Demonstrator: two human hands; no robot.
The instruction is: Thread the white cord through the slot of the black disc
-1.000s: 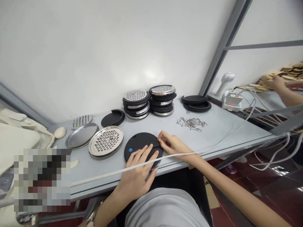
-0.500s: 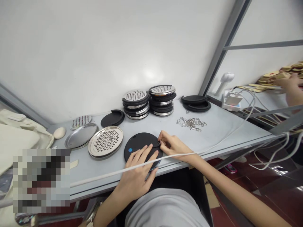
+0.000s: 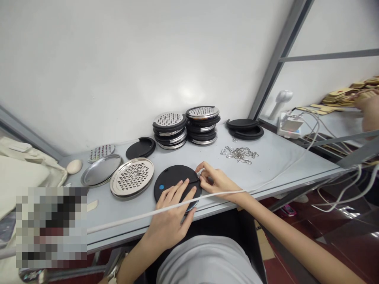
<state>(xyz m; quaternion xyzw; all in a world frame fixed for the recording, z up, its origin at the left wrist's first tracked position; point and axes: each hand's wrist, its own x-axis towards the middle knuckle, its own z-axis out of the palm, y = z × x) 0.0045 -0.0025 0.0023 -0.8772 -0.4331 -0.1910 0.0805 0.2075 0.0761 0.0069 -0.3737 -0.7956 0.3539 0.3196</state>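
A round black plastic case [image 3: 173, 172] with a blue dot lies on the table before me. My left hand [image 3: 167, 221] rests flat over its near part, fingers spread. At the case's right edge, my right hand [image 3: 219, 182] pinches a small metal clip [image 3: 198, 175] between thumb and fingers. Whether the clip is hooked into the case cannot be made out. Beyond my right hand sits a loose pile of similar metal clips [image 3: 241, 153]. Left of the case is a round metal grater plate [image 3: 116, 185] with raised teeth.
Two stacks of black-rimmed graters [image 3: 170, 120] stand by the wall; black covers [image 3: 245, 134] lie to their right. Further left are a metal plate [image 3: 102, 169] and another black cover [image 3: 139, 148]. A white cable [image 3: 266, 184] crosses before my hands. A co-worker's hand [image 3: 367, 101] shows at far right.
The black case and my left hand have shifted very slightly left. My right fingers have turned a little at the edge, and the clip shows more clearly. The co-worker's hand has moved right.
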